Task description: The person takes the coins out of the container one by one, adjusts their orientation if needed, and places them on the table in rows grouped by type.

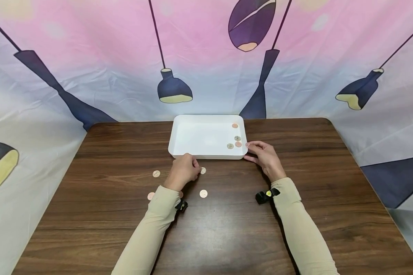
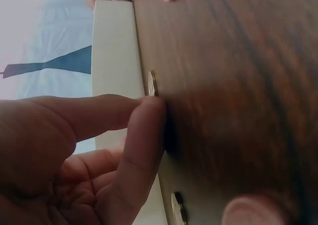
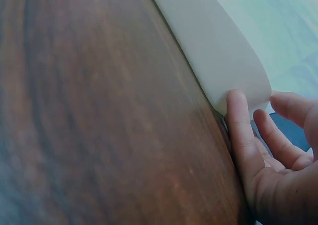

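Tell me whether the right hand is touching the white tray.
Touching. In the right wrist view the right hand lays its thumb against the near corner of the white tray; no gap shows.

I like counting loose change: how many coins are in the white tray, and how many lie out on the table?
Coins in the white tray: 4
Coins on the table: 5, one half hidden by the left sleeve
Total: 9

Left hand's fingertips (image 2: 149, 108) touch a coin (image 2: 152, 83) beside the tray (image 2: 113, 51).
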Demonstrator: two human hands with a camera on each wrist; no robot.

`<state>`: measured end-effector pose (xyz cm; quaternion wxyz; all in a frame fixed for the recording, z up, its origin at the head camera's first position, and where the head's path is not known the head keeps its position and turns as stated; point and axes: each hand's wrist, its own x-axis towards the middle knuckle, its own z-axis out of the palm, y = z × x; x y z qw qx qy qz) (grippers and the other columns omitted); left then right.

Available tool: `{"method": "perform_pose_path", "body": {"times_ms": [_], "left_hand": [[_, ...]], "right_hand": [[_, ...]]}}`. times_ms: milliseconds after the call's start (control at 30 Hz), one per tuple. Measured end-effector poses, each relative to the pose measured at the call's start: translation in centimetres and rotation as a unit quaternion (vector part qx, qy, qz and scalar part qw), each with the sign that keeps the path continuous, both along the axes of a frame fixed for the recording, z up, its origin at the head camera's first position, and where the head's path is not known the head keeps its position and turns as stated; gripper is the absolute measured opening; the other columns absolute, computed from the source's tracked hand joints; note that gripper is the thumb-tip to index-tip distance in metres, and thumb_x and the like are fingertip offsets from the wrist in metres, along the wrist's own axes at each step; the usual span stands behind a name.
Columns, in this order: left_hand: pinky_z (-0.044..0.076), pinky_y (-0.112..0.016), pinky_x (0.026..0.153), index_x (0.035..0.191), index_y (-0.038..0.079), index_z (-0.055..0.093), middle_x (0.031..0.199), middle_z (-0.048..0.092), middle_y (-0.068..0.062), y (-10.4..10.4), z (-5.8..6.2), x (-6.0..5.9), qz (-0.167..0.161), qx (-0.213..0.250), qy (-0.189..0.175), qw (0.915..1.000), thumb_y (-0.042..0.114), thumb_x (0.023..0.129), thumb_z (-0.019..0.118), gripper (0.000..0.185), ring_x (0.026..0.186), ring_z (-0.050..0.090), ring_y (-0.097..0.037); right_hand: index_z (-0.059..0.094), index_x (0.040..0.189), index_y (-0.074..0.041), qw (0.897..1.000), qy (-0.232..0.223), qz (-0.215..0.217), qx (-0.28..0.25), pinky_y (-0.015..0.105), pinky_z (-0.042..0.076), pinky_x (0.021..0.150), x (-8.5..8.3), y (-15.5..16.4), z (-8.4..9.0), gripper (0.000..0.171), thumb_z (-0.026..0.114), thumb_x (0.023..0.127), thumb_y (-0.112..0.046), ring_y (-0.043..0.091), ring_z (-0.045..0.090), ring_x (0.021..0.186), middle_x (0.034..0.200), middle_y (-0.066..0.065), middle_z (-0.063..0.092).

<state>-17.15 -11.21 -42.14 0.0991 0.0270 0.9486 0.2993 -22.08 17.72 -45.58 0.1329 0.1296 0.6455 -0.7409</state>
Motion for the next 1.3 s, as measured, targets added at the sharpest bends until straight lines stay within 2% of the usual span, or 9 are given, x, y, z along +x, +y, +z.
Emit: {"method": "perform_pose_path", "body": {"times_ms": [100, 233, 367, 533, 667, 800, 967, 1133, 1300], "left_hand": [[0.049, -0.032, 0.061, 0.065, 0.011, 0.064, 0.055, 0.065, 0.002, -0.1, 0.0, 0.0, 0.011, 0.013, -0.020, 0.9997, 0.001, 0.090, 0.060, 0.027, 0.053, 0.062, -0.017], [0.049, -0.030, 0.059, 0.065, 0.011, 0.066, 0.055, 0.066, 0.003, -0.4, 0.4, -0.1, 0.005, 0.012, -0.030, 0.9995, 0.006, 0.092, 0.064, 0.028, 0.054, 0.064, -0.015], [0.048, -0.031, 0.059, 0.075, 0.011, 0.074, 0.056, 0.066, 0.004, -1.3, 2.1, -0.1, 0.004, 0.018, -0.021, 0.9996, 0.024, 0.099, 0.069, 0.027, 0.054, 0.064, -0.013], [0.047, -0.038, 0.065, 0.097, 0.014, 0.079, 0.072, 0.068, 0.000, -3.3, 4.1, -0.5, 0.048, 0.048, 0.074, 0.9950, 0.035, 0.102, 0.067, 0.025, 0.063, 0.062, -0.020], [0.049, -0.046, 0.080, 0.115, 0.009, 0.075, 0.101, 0.072, -0.010, -4.9, 3.9, -1.2, 0.098, 0.082, 0.124, 0.9840, 0.032, 0.102, 0.067, 0.027, 0.090, 0.064, -0.028], [0.046, -0.053, 0.101, 0.139, 0.004, 0.062, 0.128, 0.064, -0.021, -6.2, 2.7, -1.9, 0.126, 0.124, 0.097, 0.9796, 0.032, 0.103, 0.066, 0.046, 0.117, 0.059, -0.035], [0.045, -0.053, 0.111, 0.157, 0.003, 0.044, 0.146, 0.054, -0.024, -7.0, 1.7, -2.7, 0.130, 0.191, 0.032, 0.9724, 0.028, 0.108, 0.058, 0.057, 0.135, 0.051, -0.039], [0.050, -0.048, 0.108, 0.158, -0.002, 0.043, 0.150, 0.053, -0.027, -7.3, 1.1, -3.0, 0.118, 0.216, 0.014, 0.9692, 0.014, 0.111, 0.046, 0.049, 0.136, 0.052, -0.037], [0.055, -0.045, 0.102, 0.158, 0.001, 0.046, 0.145, 0.057, -0.026, -7.9, 0.7, -2.6, 0.129, 0.232, 0.000, 0.9642, 0.004, 0.110, 0.047, 0.048, 0.128, 0.059, -0.037]], "right_hand": [[0.061, 0.133, 0.001, 1.000, 0.001, 0.004, 0.004, 0.030, 0.061, 0.092, 0.0, 0.0, 0.1, 0.030, 0.063, 0.108, -0.017, 0.016, 0.067, 0.107, 0.131, 0.012, 0.059], [0.062, 0.130, -0.001, 1.000, 0.003, 0.011, 0.011, 0.030, 0.060, 0.093, 0.0, 0.0, 0.1, 0.027, 0.062, 0.109, -0.018, 0.017, 0.066, 0.109, 0.132, 0.012, 0.059], [0.060, 0.133, -0.001, 1.000, 0.002, 0.014, 0.012, 0.031, 0.061, 0.093, -0.1, -0.1, 0.1, 0.030, 0.062, 0.108, -0.017, 0.017, 0.065, 0.111, 0.132, 0.011, 0.060], [0.058, 0.142, -0.004, 1.000, 0.012, 0.009, 0.015, 0.031, 0.062, 0.090, -0.3, -0.3, 0.2, 0.039, 0.065, 0.107, -0.017, 0.017, 0.066, 0.110, 0.132, 0.010, 0.063], [0.058, 0.144, -0.005, 1.000, 0.015, 0.009, 0.021, 0.031, 0.062, 0.088, -0.1, -0.3, 0.2, 0.039, 0.064, 0.107, -0.017, 0.017, 0.067, 0.109, 0.132, 0.010, 0.063], [0.058, 0.143, -0.006, 1.000, 0.020, 0.009, 0.023, 0.031, 0.062, 0.087, 0.2, -0.3, 0.2, 0.037, 0.063, 0.107, -0.016, 0.016, 0.068, 0.107, 0.132, 0.009, 0.063], [0.059, 0.143, -0.007, 1.000, 0.019, 0.006, 0.020, 0.031, 0.063, 0.086, 0.3, -0.1, 0.2, 0.037, 0.064, 0.107, -0.015, 0.015, 0.068, 0.105, 0.129, 0.007, 0.065], [0.060, 0.143, -0.006, 0.999, 0.025, 0.005, 0.023, 0.031, 0.063, 0.084, 0.2, 0.0, 0.3, 0.037, 0.064, 0.107, -0.015, 0.015, 0.068, 0.103, 0.128, 0.007, 0.065], [0.060, 0.143, -0.005, 0.999, 0.030, 0.012, 0.026, 0.032, 0.063, 0.084, 0.1, -0.2, 0.3, 0.037, 0.064, 0.107, -0.015, 0.015, 0.069, 0.103, 0.130, 0.009, 0.065]]}}
